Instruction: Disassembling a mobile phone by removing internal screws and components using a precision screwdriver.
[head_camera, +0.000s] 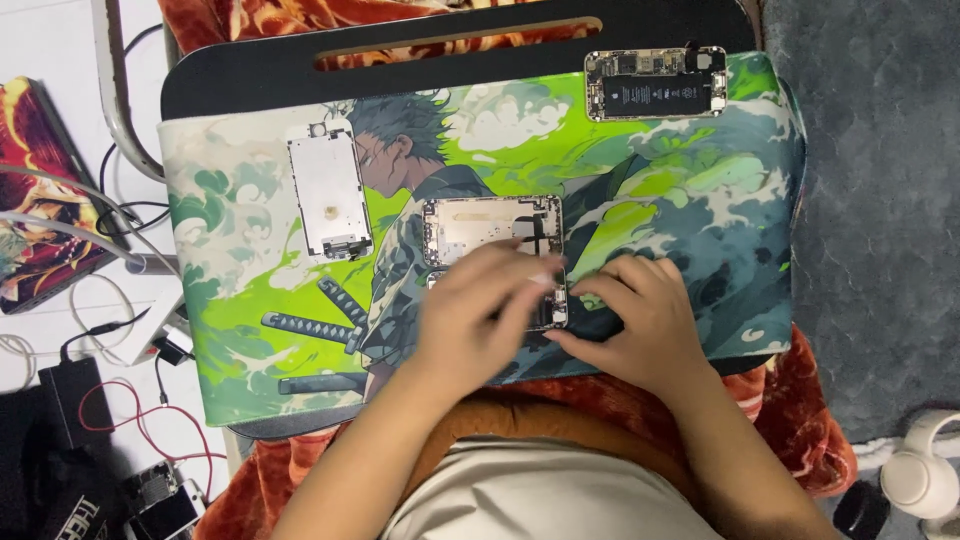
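Both hands work on a phone shell (548, 305) at mat (700, 230) centre: left hand (470, 310) curled over it, right hand (640, 315) pinching its right edge. Second shell (490, 228) just beyond lies stripped. Screen (328, 190) far left and battery-fitted phone (655, 83) far right lie apart, unassembled.

We are in a home, working at a makeshift phone-repair spot rather than a proper workshop. We sit with a small black lap desk (250, 75) over our knees, resting on a red and orange patterned blanket (790, 410). A green illustrated mat (690, 190) covers it and carries opened phone parts (655, 82). On the left lie tangled cables (120, 400) and a charger (70, 400); on the right, grey carpet (870, 200) and white headphones (920, 475).
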